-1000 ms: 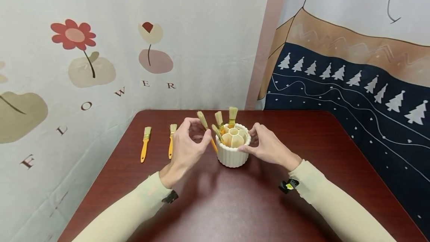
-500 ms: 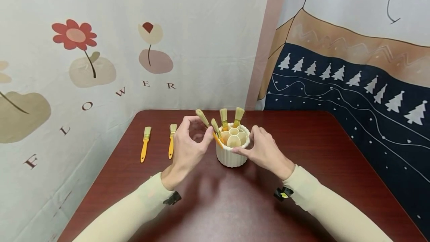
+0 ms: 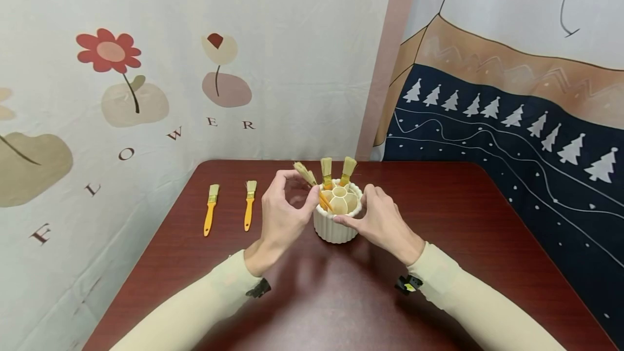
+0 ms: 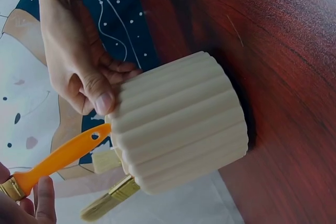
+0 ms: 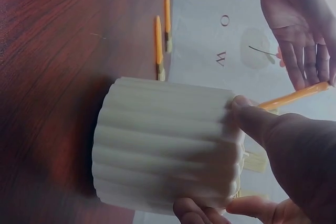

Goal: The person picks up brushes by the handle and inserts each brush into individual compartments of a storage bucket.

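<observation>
My left hand (image 3: 286,213) pinches a paintbrush (image 4: 68,153) with a yellow-orange handle, near its metal collar. The brush leans with its bristles up to the left and its handle end down at the near-left rim of a white ribbed brush holder (image 3: 336,230). Its handle tip overlaps the rim in the left wrist view. Petal-shaped compartments divide the holder. Two brushes, a left one (image 3: 326,171) and a right one (image 3: 348,171), stand bristles up at its back; another's bristles show partly behind the held brush. My right hand (image 3: 388,226) grips the holder's right side, thumb at the front rim.
Two more paintbrushes, one farther left (image 3: 210,211) and one nearer (image 3: 249,206), lie on the dark red table (image 3: 341,297), bristles away from me. A white flower-print curtain (image 3: 302,58) and a dark tree-print cloth (image 3: 487,140) hang behind the table.
The holder has turned, its back brushes shifting right. My left hand has moved slightly right, bringing the held brush's handle from beside the holder to over its rim. My right hand has shifted slightly left.
</observation>
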`<state>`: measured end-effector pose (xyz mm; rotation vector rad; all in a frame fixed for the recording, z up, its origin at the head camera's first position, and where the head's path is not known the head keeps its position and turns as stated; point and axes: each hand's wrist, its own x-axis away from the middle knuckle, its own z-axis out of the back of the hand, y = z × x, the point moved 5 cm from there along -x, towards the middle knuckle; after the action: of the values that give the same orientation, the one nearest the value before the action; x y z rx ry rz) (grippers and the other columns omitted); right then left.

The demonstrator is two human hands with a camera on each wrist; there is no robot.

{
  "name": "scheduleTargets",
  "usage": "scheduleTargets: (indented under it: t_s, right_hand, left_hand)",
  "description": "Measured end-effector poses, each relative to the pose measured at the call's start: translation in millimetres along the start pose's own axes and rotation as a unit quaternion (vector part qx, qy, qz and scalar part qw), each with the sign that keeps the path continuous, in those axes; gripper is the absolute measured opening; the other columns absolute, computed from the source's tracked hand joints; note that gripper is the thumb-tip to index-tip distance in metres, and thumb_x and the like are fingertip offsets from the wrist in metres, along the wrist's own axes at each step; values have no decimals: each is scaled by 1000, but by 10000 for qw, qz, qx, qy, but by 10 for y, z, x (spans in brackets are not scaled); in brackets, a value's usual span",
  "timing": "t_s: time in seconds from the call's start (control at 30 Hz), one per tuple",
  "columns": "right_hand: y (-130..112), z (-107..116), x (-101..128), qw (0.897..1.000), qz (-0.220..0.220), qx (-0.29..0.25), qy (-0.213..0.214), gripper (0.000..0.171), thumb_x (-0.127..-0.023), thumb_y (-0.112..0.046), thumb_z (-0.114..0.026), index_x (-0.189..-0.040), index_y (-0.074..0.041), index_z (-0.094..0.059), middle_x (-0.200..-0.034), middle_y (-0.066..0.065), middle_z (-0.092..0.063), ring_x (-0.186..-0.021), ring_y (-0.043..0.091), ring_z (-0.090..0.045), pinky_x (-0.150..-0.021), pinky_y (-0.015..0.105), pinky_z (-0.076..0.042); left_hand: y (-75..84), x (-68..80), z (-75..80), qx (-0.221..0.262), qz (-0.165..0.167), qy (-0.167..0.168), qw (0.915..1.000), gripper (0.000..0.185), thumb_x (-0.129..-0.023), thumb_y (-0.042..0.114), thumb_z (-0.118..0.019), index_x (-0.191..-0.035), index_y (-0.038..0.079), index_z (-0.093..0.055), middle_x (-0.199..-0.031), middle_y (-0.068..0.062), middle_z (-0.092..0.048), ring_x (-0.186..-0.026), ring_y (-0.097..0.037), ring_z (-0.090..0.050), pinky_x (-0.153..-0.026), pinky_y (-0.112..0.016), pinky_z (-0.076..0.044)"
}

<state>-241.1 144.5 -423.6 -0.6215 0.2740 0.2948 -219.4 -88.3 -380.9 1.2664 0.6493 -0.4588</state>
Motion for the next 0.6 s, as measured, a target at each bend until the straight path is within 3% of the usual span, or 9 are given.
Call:
scheduleTargets:
  t_s: [0.6]
  right_hand:
    - [10,-4,16,10000,21,-2,22,68,-86,-58,-103,-100,-9,-58,-93,9,-62,-79,19,-58,-67,31,-51]
  left_hand:
    - [-131,107,-127,27,336,-505,9982,34,-96,-1,-90,-121,0,-67,-110,-15,-82,-96,-28,-85,-81,-28,-72]
